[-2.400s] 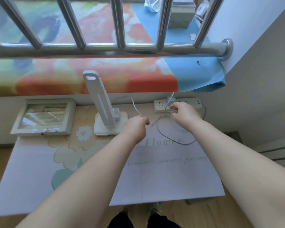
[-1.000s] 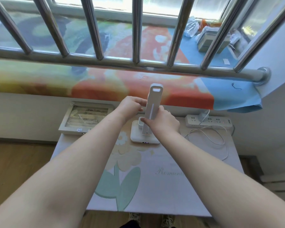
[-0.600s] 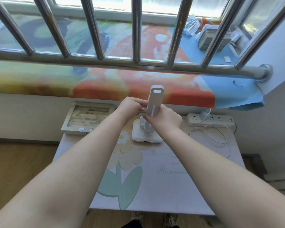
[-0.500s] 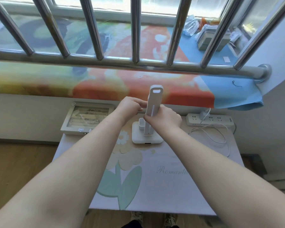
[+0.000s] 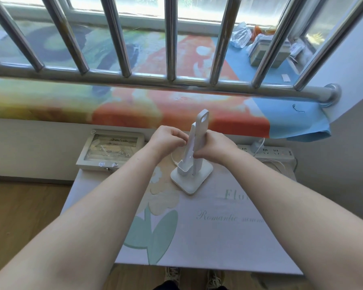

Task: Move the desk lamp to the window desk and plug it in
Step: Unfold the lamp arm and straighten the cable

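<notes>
window bars (image 5: 170,38): shiny steel, running across the whole top, horizontal rail underneath bolted into the right wall.
sill cloth (image 5: 134,105): loud colours, orange, green and blue, draped over the ledge, blue corner hanging off at the right.
window desk (image 5: 218,237): pushed right up under the sill, covered with a pale mat showing a flower print and "Romantic" lettering.
glass-lid box (image 5: 111,149): back-left corner of the desk, white frame, small bits inside, too tiny to make out.
power strip (image 5: 277,152): white, lying along the back-right edge by the wall, one white plug (image 5: 255,145) pushed into it.
cable (image 5: 277,164): thin and white, looped loosely on the mat just in front of the strip; another short curve peeking out left of the lamp base.
desk lamp (image 5: 194,162): white, folding type, standing on the desk about mid-back, square base turned corner-on toward the camera, two slim arms upright and slightly parted at the top.
left hand (image 5: 168,141): curled in, fingertips pinched together against the left edge of the thinner lamp arm, roughly mid-height.
right hand (image 5: 214,149): wrapped around the thicker arm from the right, fingers closed on it, thumb tucked near the front.
shoes (image 5: 194,277): just toes visible below the near desk edge, on wood flooring.
</notes>
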`<act>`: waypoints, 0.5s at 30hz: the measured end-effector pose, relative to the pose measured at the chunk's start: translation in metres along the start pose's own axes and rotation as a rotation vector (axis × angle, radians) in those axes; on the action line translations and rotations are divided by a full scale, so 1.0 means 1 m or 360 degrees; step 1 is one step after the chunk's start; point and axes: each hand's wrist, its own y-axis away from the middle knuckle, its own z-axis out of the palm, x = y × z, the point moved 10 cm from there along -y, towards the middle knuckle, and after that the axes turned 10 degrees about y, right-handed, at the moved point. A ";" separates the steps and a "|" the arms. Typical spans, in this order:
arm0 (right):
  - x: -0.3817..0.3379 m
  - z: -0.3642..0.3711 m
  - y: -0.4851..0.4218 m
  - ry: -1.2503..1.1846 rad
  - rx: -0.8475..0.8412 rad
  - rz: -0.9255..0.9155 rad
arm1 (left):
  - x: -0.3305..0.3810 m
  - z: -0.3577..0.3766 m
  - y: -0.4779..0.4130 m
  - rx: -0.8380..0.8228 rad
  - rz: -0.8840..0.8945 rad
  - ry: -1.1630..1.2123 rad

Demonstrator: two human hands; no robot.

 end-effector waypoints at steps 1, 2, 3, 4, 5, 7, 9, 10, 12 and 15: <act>0.001 -0.002 0.000 -0.0005 -0.0009 -0.0013 | 0.001 0.002 0.001 -0.0004 0.0012 0.0001; 0.002 -0.003 -0.001 -0.0024 -0.0016 -0.0026 | 0.002 0.004 0.003 -0.0014 0.0024 -0.0001; 0.003 -0.004 -0.001 -0.0056 -0.0022 -0.0041 | 0.003 0.006 0.004 -0.0024 0.0034 -0.0007; 0.004 -0.005 -0.001 -0.0085 -0.0024 -0.0059 | 0.004 0.008 0.005 -0.0030 0.0044 -0.0014; 0.004 -0.005 -0.001 -0.0106 -0.0025 -0.0079 | 0.005 0.009 0.006 -0.0033 0.0048 -0.0021; 0.003 -0.005 -0.002 -0.0139 -0.0023 -0.0115 | 0.006 0.011 0.008 -0.0044 0.0045 -0.0029; 0.003 -0.005 -0.003 -0.0174 -0.0024 -0.0138 | 0.009 0.014 0.009 -0.0072 0.0056 -0.0053; 0.003 -0.005 -0.004 -0.0193 -0.0025 -0.0144 | 0.011 0.016 0.010 -0.0087 0.0073 -0.0069; 0.003 -0.005 -0.005 -0.0217 -0.0020 -0.0155 | 0.017 0.019 0.011 -0.0115 0.0122 -0.0075; 0.003 -0.007 -0.009 -0.0219 0.0003 -0.0162 | 0.022 0.022 0.012 -0.0134 0.0175 -0.0049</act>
